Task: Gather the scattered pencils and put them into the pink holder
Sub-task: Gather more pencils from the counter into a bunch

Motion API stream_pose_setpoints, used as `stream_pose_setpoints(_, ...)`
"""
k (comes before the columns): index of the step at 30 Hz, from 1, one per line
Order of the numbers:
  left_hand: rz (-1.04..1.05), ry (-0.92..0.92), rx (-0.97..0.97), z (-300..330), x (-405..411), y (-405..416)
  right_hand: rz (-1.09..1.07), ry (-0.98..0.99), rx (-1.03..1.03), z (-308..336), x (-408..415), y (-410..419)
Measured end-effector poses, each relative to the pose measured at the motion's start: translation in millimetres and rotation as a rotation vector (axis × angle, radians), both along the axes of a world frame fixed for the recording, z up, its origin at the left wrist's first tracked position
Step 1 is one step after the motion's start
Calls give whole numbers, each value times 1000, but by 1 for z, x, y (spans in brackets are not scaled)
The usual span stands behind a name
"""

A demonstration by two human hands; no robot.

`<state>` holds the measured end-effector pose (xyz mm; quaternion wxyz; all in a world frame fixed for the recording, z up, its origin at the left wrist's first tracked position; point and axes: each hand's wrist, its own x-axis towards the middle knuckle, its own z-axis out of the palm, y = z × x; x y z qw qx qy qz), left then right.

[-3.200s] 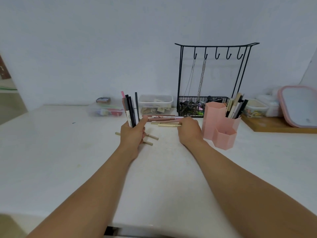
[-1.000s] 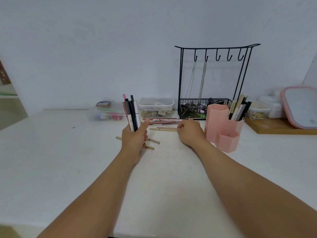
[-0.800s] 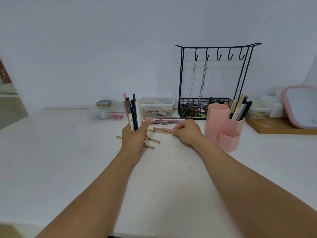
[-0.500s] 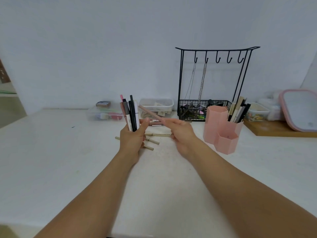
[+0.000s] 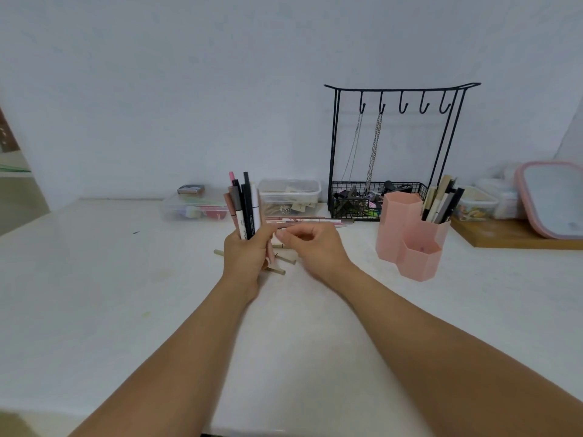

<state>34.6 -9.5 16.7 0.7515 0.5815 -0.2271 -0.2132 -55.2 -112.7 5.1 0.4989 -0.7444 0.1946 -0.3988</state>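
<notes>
Head view. White worktop (image 5: 94, 294) against a pale wall.

Left hand (image 5: 244, 258) raised above the worktop, fingers and thumb curled round an upright bundle of pens and pencils (image 5: 244, 209) in black, grey, white and pink; the tips stand well above the fist.

Right hand (image 5: 315, 244) just beside the left, fingers loosely curled with the fingertips close to the bundle. Whether it pinches anything: cannot tell, the area is blurred.

Loose pencils on the worktop:
- short beige wooden pencils (image 5: 284, 259) lying under and just beyond the two hands, partly hidden by them;
- a row of long pink and brown pencils (image 5: 315, 219) lying flat behind the right hand, in front of the clear tub.

Pink plastic hexagonal holder (image 5: 410, 234) stands upright to the right of the right hand, apart from it. Three joined compartments of different heights. The rear right compartment holds upright black, white and beige pens (image 5: 441, 200); the low front compartment shows a dark speck inside.

Behind: black wire rack with hooks and a basket base (image 5: 394, 146), two chains hanging from it; clear lidded plastic tub (image 5: 288, 192); flat clear box with coloured contents (image 5: 195, 206). Far right: wooden board (image 5: 504, 238) bearing small containers and a pink-rimmed lid (image 5: 552, 197) leaning upright.
</notes>
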Motion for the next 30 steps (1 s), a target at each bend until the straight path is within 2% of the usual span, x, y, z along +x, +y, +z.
stream_pose_setpoints(2, 30, 1, 5, -1, 1, -1, -296, 144, -374, -6, -3, -17)
stream_pose_setpoints(3, 38, 16, -8, -1, 2, -1, -386, 221, -493, -8, -5, -25)
stream_pose_setpoints(6, 42, 63, -35, -1, 5, -2, -416, 423, -586, -11, -4, -43)
stream_pose_setpoints(12, 15, 9, 5, -4, 7, -2, -256, 813, -589, -13, 15, -85)
stream_pose_setpoints(16, 17, 18, -8, -7, 10, -6, -261, 865, -608, -6, 25, -100)
stream_pose_setpoints(21, 21, 14, -29, -7, 11, -7, -232, 1045, -613, 2, 34, -98)
stream_pose_setpoints(30, 28, 37, -48, -5, 9, -3, -336, 891, -714, -10, 18, -60)
